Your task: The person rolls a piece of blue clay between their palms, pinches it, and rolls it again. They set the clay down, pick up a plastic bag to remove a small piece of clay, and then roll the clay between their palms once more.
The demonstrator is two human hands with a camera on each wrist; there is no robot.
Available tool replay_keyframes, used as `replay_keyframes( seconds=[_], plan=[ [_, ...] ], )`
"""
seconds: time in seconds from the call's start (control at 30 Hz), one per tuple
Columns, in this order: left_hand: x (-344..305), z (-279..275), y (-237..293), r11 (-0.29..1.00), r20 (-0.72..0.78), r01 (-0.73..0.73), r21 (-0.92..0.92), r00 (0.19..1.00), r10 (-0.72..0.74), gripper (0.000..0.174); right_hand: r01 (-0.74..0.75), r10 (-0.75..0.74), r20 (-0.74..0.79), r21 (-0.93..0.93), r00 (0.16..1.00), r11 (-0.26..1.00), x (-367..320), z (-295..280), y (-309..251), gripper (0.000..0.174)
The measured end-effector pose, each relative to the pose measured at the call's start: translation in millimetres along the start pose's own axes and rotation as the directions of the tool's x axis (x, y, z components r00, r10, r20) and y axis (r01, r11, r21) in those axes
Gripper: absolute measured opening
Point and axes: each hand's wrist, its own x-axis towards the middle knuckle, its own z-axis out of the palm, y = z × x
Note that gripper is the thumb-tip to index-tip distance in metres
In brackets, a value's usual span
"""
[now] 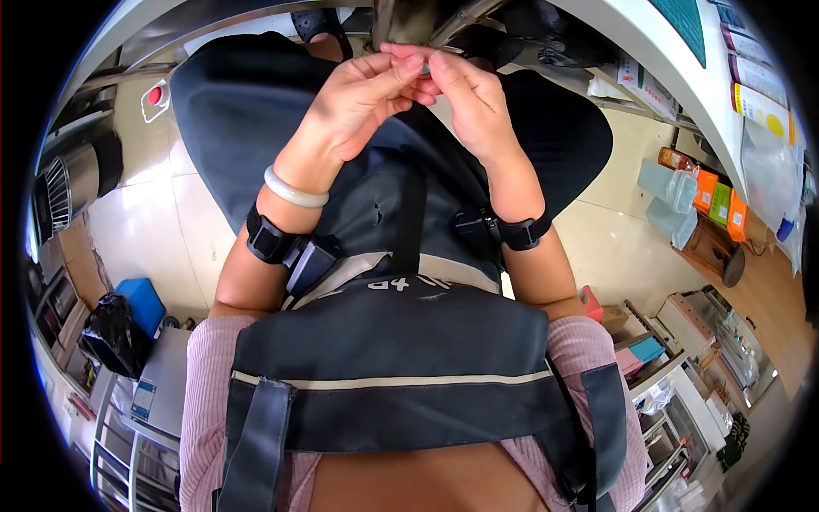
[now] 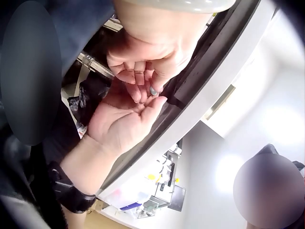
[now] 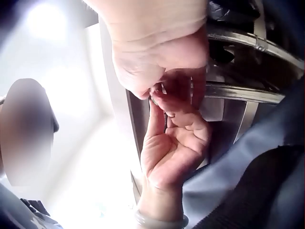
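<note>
Both hands meet above the lap, fingertips together at a small grey-green piece. My left hand, with a pale bangle on its wrist, pinches the piece between thumb and fingertips. Opposite it, my right hand has its thumb and curled fingers at the same piece. In the left wrist view the piece shows as a rounded, shiny bit at the left thumb tip. Fingers cover most of it in the right wrist view, where the left hand lies below the right hand.
A white table edge curves past the hands, with a green mat and packets on top. Metal bars run beneath it. Dark-clad knees spread either side. Boxes stand at the right, a blue bin at the left.
</note>
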Motion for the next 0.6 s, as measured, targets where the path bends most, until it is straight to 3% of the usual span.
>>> replay_keyframes(
  seconds=[0.07,0.13,0.2,0.27,0.33,0.47,0.5,0.57,0.6],
  plan=[
    [-1.6,-2.8,1.3,1.000,-0.015,-0.017,0.007,1.000,0.017,0.022,-0.063,0.068,0.073,-0.075,0.995,0.995,-1.0,1.7,-10.6,0.031],
    [-2.8,-4.7,3.4,0.977,0.021,-0.077,0.200,0.997,0.074,0.022,-0.068,0.073,0.086,-0.060,0.994,0.996,-0.4,-0.8,-7.4,0.029],
    [-4.0,-1.6,5.1,0.968,-0.001,-0.066,0.244,0.998,0.069,0.023,-0.074,0.079,0.101,-0.045,0.992,0.996,-0.8,-0.1,-5.3,0.026],
    [-5.6,2.9,7.8,0.956,-0.022,-0.057,0.287,0.998,0.066,0.025,0.051,-0.058,-0.024,-0.234,0.998,0.971,-1.1,3.9,-4.7,0.022],
    [-6.6,7.0,9.7,0.999,-0.034,0.038,0.034,0.999,-0.037,0.029,0.069,-0.088,-0.041,-0.335,0.995,0.940,-1.2,0.9,-2.4,0.021],
    [-9.4,11.9,15.2,0.997,0.014,0.068,-0.036,0.998,-0.067,0.033,0.113,-0.210,-0.102,-0.581,0.972,0.806,-1.9,2.4,-8.6,0.019],
    [-9.6,14.7,16.2,0.997,0.011,0.073,-0.021,0.997,-0.073,0.033,0.114,-0.211,-0.101,-0.581,0.972,0.806,-1.9,2.0,-7.7,0.019],
    [-8.7,16.7,16.5,0.997,0.006,0.077,-0.004,0.997,-0.077,0.033,0.059,-0.102,-0.159,-0.258,0.982,0.964,-1.9,1.1,-4.4,0.019],
    [-9.0,16.8,15.4,0.999,-0.005,0.030,0.045,1.000,-0.030,0.031,0.057,-0.100,-0.159,-0.257,0.982,0.965,-2.6,1.9,-5.1,0.019]
  ],
)
